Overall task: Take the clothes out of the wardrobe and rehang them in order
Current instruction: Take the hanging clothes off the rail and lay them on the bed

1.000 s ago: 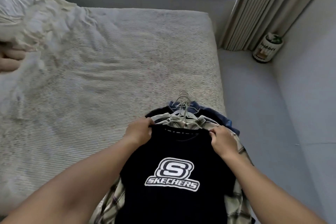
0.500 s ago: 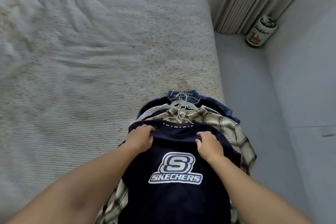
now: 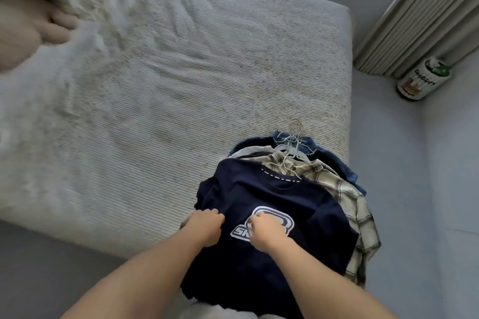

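On bed (image 3: 181,85) corner | clothes stack (image 3: 344,189) | hands pinch navy T-shirt (image 3: 298,197)

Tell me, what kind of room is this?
Most likely a bedroom. A wide bed with a ribbed beige cover fills most of the view, pleated beige curtains hang by the window, and a stack of shirts on wire hangers lies at the bed's corner.

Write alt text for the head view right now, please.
Both hands, left and right, pinch the chest of a navy logo T-shirt topping a pile of hangered clothes on the bed corner. A plaid shirt lies beneath it.
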